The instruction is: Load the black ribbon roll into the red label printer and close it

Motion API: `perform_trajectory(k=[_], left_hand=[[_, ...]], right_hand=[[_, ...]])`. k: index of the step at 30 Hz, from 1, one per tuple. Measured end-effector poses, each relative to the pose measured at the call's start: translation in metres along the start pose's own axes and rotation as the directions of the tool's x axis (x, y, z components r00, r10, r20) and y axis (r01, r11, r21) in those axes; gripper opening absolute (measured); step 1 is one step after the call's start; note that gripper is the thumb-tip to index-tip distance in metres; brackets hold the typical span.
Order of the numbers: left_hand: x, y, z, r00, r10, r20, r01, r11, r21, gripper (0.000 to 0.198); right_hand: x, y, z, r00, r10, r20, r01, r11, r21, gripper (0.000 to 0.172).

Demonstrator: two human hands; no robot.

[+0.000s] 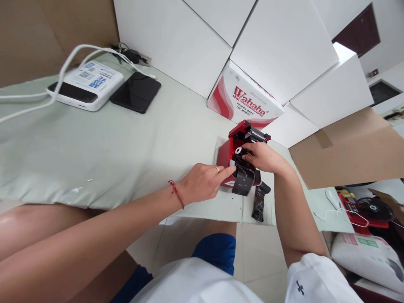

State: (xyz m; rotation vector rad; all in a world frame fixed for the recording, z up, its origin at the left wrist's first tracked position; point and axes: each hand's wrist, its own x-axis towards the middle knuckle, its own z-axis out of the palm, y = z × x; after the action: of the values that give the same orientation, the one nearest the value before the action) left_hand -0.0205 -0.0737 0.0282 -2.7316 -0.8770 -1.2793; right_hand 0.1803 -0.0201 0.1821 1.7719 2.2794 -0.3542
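A red and black device (224, 155) with an open top stands on the pale green tabletop. A wide black strip (244, 181) curls out over its near side. My left hand (205, 180), with a red string bracelet and a ring, reaches in from the left; its index finger presses on the device's near edge by a small white part. My right hand (257, 156) reaches into the opening from the right, fingers bent around dark parts near a white ring (238, 150). What those fingertips hold is hidden. A crumpled black strip (259, 204) lies just right of the device.
Behind stand white boxes (277, 46) and a Wahaha carton (244, 99). On the left are a white router-like device (91, 82) with cables, a black phone (137, 91) and keys (132, 55). A brown cardboard sheet (350, 147) and a white sack (368, 256) are at right.
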Motion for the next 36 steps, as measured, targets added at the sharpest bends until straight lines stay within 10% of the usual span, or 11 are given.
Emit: perform_trajectory(k=[5,13,17,21,24,36], left_hand=[[0.005,0.009,-0.005,0.966,0.038,-0.256,-0.031,0.999,0.031,0.044],[0.0,0.017,0.002,0.992,0.064,-0.109,-0.058,0.996,0.065,0.045],[-0.002,0.018,0.001,0.993,0.052,-0.109,-0.045,0.997,0.059,0.045],[-0.003,0.017,0.002,0.991,0.063,-0.121,-0.058,0.997,0.043,0.049],[-0.004,0.017,0.003,0.993,0.062,-0.096,-0.058,0.997,0.05,0.053],[0.0,0.011,0.004,0.98,0.083,-0.182,-0.079,0.996,0.028,0.047]], right_hand=[[0.017,-0.003,0.014,0.994,-0.016,0.112,0.03,0.992,-0.125,0.03],[0.017,-0.003,0.013,0.982,-0.066,0.176,0.083,0.992,-0.091,0.027],[-0.008,-0.007,0.005,0.985,-0.12,-0.126,0.138,0.98,0.146,0.029],[-0.016,0.002,0.002,0.761,0.044,-0.647,0.214,0.925,0.315,0.032],[-0.002,0.022,0.009,0.617,0.026,-0.787,0.15,0.977,0.149,0.045],[-0.049,0.016,0.046,0.802,-0.048,-0.596,0.205,0.958,0.199,0.045]])
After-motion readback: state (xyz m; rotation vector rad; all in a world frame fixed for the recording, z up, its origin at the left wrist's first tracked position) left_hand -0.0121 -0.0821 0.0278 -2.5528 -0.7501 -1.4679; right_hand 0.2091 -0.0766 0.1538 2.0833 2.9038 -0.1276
